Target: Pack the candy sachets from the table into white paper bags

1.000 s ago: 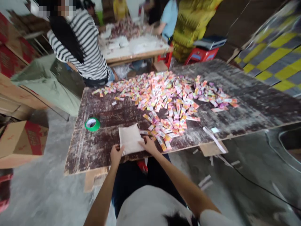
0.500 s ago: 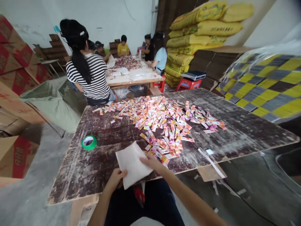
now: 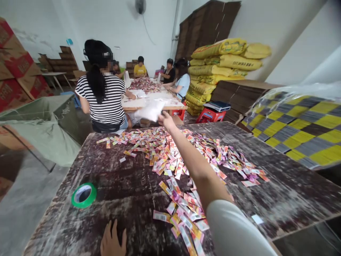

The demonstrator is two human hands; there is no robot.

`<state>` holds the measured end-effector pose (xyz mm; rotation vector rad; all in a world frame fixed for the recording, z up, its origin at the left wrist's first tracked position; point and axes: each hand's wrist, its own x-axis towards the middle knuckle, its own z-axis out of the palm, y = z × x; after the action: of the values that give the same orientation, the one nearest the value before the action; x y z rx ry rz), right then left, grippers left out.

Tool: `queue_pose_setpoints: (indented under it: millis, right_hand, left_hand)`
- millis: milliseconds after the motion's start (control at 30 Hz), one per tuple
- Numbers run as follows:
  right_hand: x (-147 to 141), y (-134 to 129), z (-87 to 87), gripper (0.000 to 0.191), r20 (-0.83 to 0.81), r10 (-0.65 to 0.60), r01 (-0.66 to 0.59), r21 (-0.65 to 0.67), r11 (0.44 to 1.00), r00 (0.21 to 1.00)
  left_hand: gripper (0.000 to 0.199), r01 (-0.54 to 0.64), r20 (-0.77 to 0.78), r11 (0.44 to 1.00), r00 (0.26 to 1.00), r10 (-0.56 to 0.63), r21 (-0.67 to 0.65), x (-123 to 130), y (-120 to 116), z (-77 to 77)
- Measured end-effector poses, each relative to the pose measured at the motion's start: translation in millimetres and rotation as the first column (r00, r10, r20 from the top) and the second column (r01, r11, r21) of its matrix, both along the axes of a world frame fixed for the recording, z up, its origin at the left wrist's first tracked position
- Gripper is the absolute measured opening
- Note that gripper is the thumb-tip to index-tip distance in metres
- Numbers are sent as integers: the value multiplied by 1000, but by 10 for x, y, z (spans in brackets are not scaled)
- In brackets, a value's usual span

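Note:
My right hand [image 3: 166,120] is stretched far forward over the table, its fingers closed on the edge of a white packet [image 3: 150,111]. The packet is blurred and hangs in the air beyond the table's far edge. My left hand [image 3: 113,239] rests low at the table's near side, fingers spread, with nothing in it. A heap of small pink and orange printed sachets [image 3: 170,153] spreads over the dark tabletop [image 3: 119,188], partly hidden beneath my right arm. Left of the heap lies a roll of green tape [image 3: 84,195].
A person in a striped shirt [image 3: 102,103] sits just past the table's far left corner. Other people sit around a white table [image 3: 135,102] further back. Yellow sacks [image 3: 210,67] are stacked behind, with a red stool [image 3: 210,114] in front. A green cloth bin [image 3: 48,124] stands left.
My right hand has carried the white packet from near my body to beyond the far edge. My left hand has let go of it and come down to the table. The view has shifted forward.

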<state>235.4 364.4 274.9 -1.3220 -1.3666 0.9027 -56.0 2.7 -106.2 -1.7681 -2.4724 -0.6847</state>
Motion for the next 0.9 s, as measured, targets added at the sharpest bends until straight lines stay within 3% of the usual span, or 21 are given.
queue_pose_setpoints:
  millis: [67,133,167,233,300,333,433,467,533,633,767,900]
  right_hand:
    - [-264,303,50,43,-208,12,-8,23,1000,978]
    - [-495,264,-134,40,-340,194,-199,18,980,920]
    - [-577,134,-294,39,-351,322,-343,1,939,880]
    - [-640,-275,-680,41,-290,558,-598,-66,799,778]
    - [-546,-777,-1068,47,-237,685,-724,-166,670,688]
    - [-442,-1035,-1240,50,-215,703,-734,-231,638,678]
    - [44,-1789,-1637,52,-175,620,-628,-416,658,765]
    - [243,-2041,-1733,50,-138,575,-569,-450,689,806]
    - [657,-2564,-1884,42,-67,431,-406,-489,772,900]
    - [1239,-3371,-2047,39,15,130,-95,-601,794,991]
    - [1797,-4235,-2190,41,0,-153,119,-634,764,988]
    - [1974,-4697,-2317,44,-4,-286,220,-625,749,958]
  left_hand:
    - [54,-9,7,999,1000,9,-47,-41,10,-55]
    - [54,1,-1,999,1000,-1,-50,-54,7,-58]
    - [55,8,-9,999,1000,-8,-35,-46,3,-38]
    - [56,15,-31,1000,999,-15,-1,-7,-8,37]
    - [57,27,-53,999,998,-25,25,39,-16,134]
    - [57,35,-64,999,997,-33,32,58,-18,180]
    - [57,53,-83,998,995,-50,35,88,-21,280]
    - [56,56,-86,998,995,-53,36,89,-22,300]
    - [56,62,-92,997,994,-58,44,87,-26,328]
    - [55,71,-90,995,994,-66,63,79,-39,360]
    - [52,81,-84,994,994,-75,75,70,-48,386]
    - [52,80,-106,993,992,-70,91,57,-37,373]
